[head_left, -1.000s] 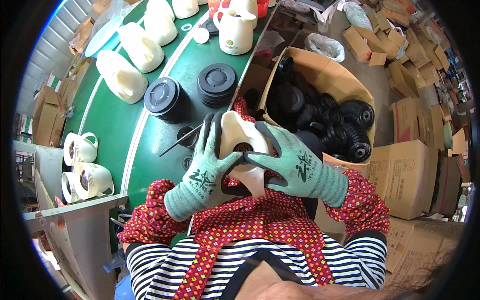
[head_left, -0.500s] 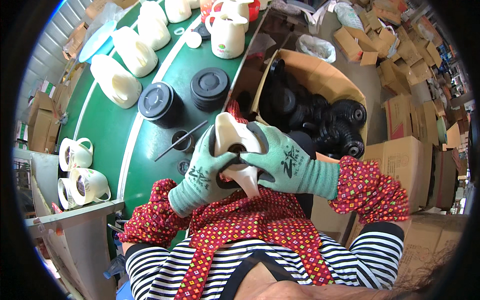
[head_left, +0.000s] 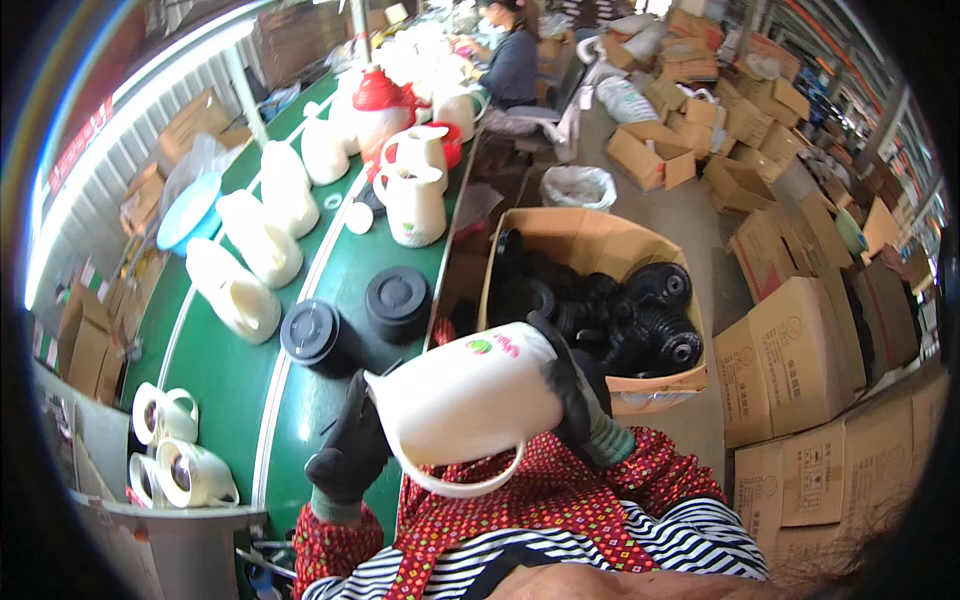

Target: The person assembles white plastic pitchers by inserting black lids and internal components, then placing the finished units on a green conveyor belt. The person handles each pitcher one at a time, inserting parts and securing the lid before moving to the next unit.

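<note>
The jug [head_left: 470,395] lies crosswise between left hand [head_left: 350,440] and right hand [head_left: 580,400]. On the bench [head_left: 345,255] ahead, two disc stacks [head_left: 398,290] stand adjacent; vessels [head_left: 262,240] lie beyond, leftward. Right of the bench, a carton [head_left: 600,235] contains ringed parts [head_left: 665,345].

The held jug [head_left: 480,395] looks smooth, glossy plastic, the apron [head_left: 562,488] matt cloth.

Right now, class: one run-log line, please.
white jug: held sideways, handle toward red apron; left hand: spout end; right hand: opposite end; black discs: on green work surface; cardboard box: open, black parts inside
</note>
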### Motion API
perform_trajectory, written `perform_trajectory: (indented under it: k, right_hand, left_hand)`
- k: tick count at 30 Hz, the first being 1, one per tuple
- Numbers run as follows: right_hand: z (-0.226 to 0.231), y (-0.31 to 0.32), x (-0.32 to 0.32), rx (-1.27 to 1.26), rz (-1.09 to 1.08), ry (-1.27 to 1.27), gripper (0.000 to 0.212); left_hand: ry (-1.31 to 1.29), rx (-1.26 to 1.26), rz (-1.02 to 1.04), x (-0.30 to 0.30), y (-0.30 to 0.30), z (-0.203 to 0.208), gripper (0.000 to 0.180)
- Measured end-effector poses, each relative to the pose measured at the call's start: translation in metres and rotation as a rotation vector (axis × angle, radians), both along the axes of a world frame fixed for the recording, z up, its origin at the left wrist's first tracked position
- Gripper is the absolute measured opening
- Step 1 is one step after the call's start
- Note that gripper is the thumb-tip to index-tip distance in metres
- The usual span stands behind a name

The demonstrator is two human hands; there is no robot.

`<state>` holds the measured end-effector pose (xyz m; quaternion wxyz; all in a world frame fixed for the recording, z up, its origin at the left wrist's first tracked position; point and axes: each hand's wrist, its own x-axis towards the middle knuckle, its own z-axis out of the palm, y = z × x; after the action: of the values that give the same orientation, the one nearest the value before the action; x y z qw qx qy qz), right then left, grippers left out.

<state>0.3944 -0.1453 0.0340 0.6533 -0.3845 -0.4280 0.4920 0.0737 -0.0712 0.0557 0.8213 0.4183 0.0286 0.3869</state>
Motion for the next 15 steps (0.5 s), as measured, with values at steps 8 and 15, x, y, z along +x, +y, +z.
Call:
perform_trajectory:
  k: [8, 15]
  right_hand:
    - [0.071, -0.026, -0.033, 0.591, 0.076, -1.218, 0.095]
    - [0.112, -0.006, -0.055, 0.942, 0.383, -1.209, 0.081]
  left_hand:
    - [0.354, -0.125, 0.139, -0.002, -0.01, -0.064, 0.058]
    - [-0.128, -0.593, 0.027, 0.046, -0.053, -0.069, 0.069]
